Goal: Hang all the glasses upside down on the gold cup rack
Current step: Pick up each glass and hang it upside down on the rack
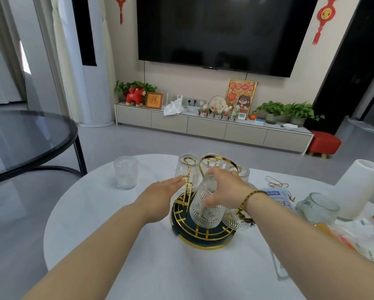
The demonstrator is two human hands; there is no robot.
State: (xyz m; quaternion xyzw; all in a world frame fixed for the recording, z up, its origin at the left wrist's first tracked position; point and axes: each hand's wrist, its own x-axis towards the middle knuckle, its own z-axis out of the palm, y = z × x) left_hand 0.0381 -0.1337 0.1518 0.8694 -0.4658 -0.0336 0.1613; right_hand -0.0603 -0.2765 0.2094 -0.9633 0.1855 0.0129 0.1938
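Clearly the right hand is clamped around an embossed glass, fingers wrapped over its upper wall while the tumbler tilts mouth-down toward the camera, over the near side of the gold cup rack. The left hand lies flat and open, fingers together, its tips touching or just beside a gold peg on the rack's left side, apparently steadying the frame. Three more glasses already sit inverted on the far pegs, the leftmost of these hung glasses right behind that peg, and another ribbed glass rests low on the rack's right, partly hidden by the wrist. One upright glass stands alone on the white table, well apart to the left, not yet hung. These tumblers look thick-walled and rigid, moderately weighty for their size, and brittle: a knock against the metal pegs or a neighbouring glass could chip a rim. Their pressed pattern probably gives the fingers some purchase, yet smooth glass turns slippery if damp. Holding around the mid-body, as the right hand does, seems the sound choice, since it leaves the mouth free to drop over a peg. The rack itself appears light wirework on a dark round base, liable to shift or tip under a sideways push, so bracing it makes sense.
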